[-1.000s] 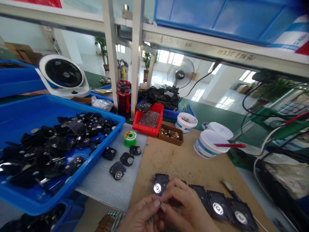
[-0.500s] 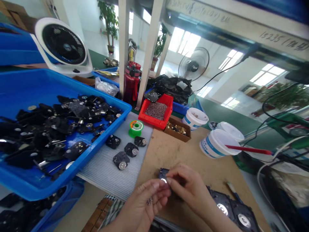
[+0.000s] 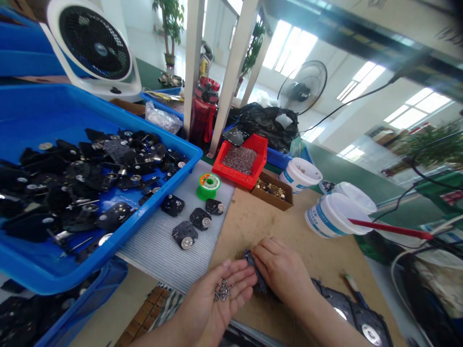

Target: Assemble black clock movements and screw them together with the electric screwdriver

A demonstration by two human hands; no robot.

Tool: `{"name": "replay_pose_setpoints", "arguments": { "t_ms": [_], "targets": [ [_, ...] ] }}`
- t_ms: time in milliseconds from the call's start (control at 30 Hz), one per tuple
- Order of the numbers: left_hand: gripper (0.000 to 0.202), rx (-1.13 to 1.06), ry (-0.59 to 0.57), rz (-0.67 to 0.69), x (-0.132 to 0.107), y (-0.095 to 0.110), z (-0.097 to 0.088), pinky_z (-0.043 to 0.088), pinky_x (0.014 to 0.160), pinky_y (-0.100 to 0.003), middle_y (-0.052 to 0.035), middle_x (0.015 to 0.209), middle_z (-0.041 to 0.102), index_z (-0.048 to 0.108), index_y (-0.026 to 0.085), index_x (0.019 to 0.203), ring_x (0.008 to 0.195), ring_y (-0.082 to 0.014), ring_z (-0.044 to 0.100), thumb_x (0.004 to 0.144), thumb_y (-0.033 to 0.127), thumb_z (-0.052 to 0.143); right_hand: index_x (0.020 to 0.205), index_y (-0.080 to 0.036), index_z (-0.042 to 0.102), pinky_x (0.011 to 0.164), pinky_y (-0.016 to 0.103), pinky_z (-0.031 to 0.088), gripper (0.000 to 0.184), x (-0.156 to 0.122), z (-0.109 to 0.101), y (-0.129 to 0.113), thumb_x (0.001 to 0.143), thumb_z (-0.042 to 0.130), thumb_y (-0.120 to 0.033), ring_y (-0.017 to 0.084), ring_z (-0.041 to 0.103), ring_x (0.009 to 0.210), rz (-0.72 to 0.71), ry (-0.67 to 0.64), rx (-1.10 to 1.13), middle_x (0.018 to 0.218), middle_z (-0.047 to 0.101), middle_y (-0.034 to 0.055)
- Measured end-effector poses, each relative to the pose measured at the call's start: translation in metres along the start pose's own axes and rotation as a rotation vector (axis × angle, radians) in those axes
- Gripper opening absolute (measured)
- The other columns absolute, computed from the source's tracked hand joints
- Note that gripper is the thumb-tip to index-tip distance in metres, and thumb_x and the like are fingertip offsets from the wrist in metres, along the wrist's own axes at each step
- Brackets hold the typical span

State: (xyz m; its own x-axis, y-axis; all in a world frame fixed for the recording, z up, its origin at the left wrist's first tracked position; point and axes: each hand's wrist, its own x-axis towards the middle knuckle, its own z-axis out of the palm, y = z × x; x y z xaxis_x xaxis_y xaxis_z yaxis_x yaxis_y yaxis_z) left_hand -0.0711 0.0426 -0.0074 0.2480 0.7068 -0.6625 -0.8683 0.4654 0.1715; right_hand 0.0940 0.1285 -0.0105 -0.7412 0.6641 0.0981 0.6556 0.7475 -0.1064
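My left hand (image 3: pixel 224 296) lies palm up, its fingers stretched and slightly curled, cradling a small pile of silver screws (image 3: pixel 223 290). Just right of it, my right hand (image 3: pixel 280 267) is closed over a dark plastic plate-like part (image 3: pixel 259 273), fingers curled over its edge; much of the part is hidden underneath. The part looks tilted above the brown board (image 3: pixel 249 219). To the right, near my forearm, lie more black parts with shiny round discs, one of them a black part (image 3: pixel 372 315) close to the board's edge.
A blue tray (image 3: pixel 159 200) full of black parts stands left. Several black parts (image 3: pixel 184 234) and a green solder spool (image 3: pixel 209 186) lie on the grey mat. Behind are a red bin (image 3: pixel 221 169), a cardboard box (image 3: pixel 280 201) of brass pieces, white tubs (image 3: pixel 321 217) and a brush (image 3: pixel 356 289).
My left hand has opened flat, showing the screws, where its fingertips were pinched near the part. My right hand has turned palm down over the part, which has tilted. The view has shifted slightly.
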Motion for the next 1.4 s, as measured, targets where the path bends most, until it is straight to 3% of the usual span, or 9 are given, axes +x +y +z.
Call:
{"name": "replay_pose_setpoints", "arguments": {
  "t_ms": [333,567,700,800,933,1100,1233,1333,1400],
  "targets": [
    [0.033,0.000,-0.012,0.014,0.003,-0.003,-0.006,0.051,0.094,-0.037,-0.0220,0.107,0.075,0.070,-0.002,0.103,0.102,-0.0291,0.071,0.095,0.024,0.049,0.078,-0.018,0.061,0.060,0.028,0.041,0.016,0.002,-0.008,-0.001,0.082,0.063,-0.002,0.020,0.050,0.073,-0.177,-0.122,-0.107,0.079,0.059,0.0034],
    [0.035,0.071,0.062,0.052,0.001,-0.003,0.002,0.054,0.090,-0.035,-0.0240,0.111,0.073,0.066,-0.003,0.108,0.101,-0.0285,0.071,0.096,0.023,0.048,0.077,-0.018,0.062,0.062,0.026,0.043,0.016,0.008,-0.010,-0.002,0.085,0.061,-0.003,0.019,0.052,0.073,-0.176,-0.173,-0.102,0.079,0.059,0.0033],
    [0.036,0.090,0.048,0.075,-0.001,-0.002,0.003,0.054,0.090,-0.036,-0.0253,0.112,0.072,0.063,-0.005,0.112,0.103,-0.0294,0.070,0.096,0.024,0.049,0.076,-0.017,0.063,0.065,0.026,0.045,0.015,0.011,-0.008,0.001,0.087,0.061,-0.006,0.018,0.054,0.073,-0.141,-0.173,-0.097,0.078,0.059,0.0032],
    [0.037,0.092,0.022,0.075,-0.001,-0.001,0.000,0.054,0.091,-0.036,-0.0254,0.114,0.071,0.064,-0.005,0.112,0.106,-0.0297,0.069,0.096,0.025,0.049,0.079,-0.016,0.066,0.066,0.027,0.048,0.011,0.010,-0.011,0.001,0.086,0.063,-0.008,0.018,0.058,0.073,-0.071,-0.133,-0.074,0.078,0.061,0.0032],
    [0.036,0.058,-0.009,0.083,-0.004,-0.001,0.000,0.055,0.089,-0.034,-0.0228,0.109,0.074,0.070,-0.001,0.104,0.103,-0.0278,0.070,0.096,0.026,0.048,0.100,-0.015,0.068,0.074,0.031,0.052,0.015,-0.003,-0.022,-0.018,0.090,0.058,-0.011,0.021,0.062,0.083,0.029,-0.007,-0.007,0.091,0.066,0.0075],
    [0.038,0.045,-0.008,0.088,-0.011,-0.001,0.005,0.057,0.078,-0.030,-0.0178,0.107,0.075,0.074,0.003,0.097,0.094,-0.0229,0.070,0.098,0.022,0.041,0.107,-0.014,0.065,0.075,0.029,0.053,0.018,-0.023,-0.023,-0.056,0.092,0.056,-0.012,0.020,0.063,0.085,-0.187,0.131,0.286,0.096,0.069,0.0064],
    [0.042,0.059,-0.019,0.045,-0.014,-0.005,0.007,0.056,0.077,-0.029,-0.0164,0.100,0.076,0.075,0.004,0.095,0.086,-0.0205,0.069,0.099,0.025,0.039,0.105,-0.013,0.066,0.081,0.032,0.055,0.026,-0.025,-0.019,-0.064,0.080,0.067,-0.004,0.023,0.065,0.088,-0.150,0.027,0.253,0.098,0.070,0.0062],
    [0.043,0.063,-0.016,0.029,-0.014,-0.010,0.004,0.055,0.072,-0.027,-0.0146,0.092,0.077,0.077,0.007,0.093,0.076,-0.0172,0.068,0.099,0.025,0.039,0.097,-0.014,0.068,0.075,0.031,0.057,0.026,-0.019,-0.025,-0.063,0.074,0.072,-0.003,0.022,0.067,0.081,-0.064,-0.126,0.198,0.092,0.071,0.0053],
    [0.041,0.054,-0.037,0.034,-0.012,-0.015,0.001,0.054,0.072,-0.026,-0.0137,0.096,0.077,0.077,0.008,0.093,0.081,-0.0174,0.068,0.099,0.024,0.040,0.091,-0.014,0.069,0.071,0.030,0.057,0.021,-0.015,-0.033,-0.064,0.074,0.072,-0.002,0.022,0.067,0.078,-0.044,-0.208,0.178,0.088,0.071,0.0062]
  ]
}}
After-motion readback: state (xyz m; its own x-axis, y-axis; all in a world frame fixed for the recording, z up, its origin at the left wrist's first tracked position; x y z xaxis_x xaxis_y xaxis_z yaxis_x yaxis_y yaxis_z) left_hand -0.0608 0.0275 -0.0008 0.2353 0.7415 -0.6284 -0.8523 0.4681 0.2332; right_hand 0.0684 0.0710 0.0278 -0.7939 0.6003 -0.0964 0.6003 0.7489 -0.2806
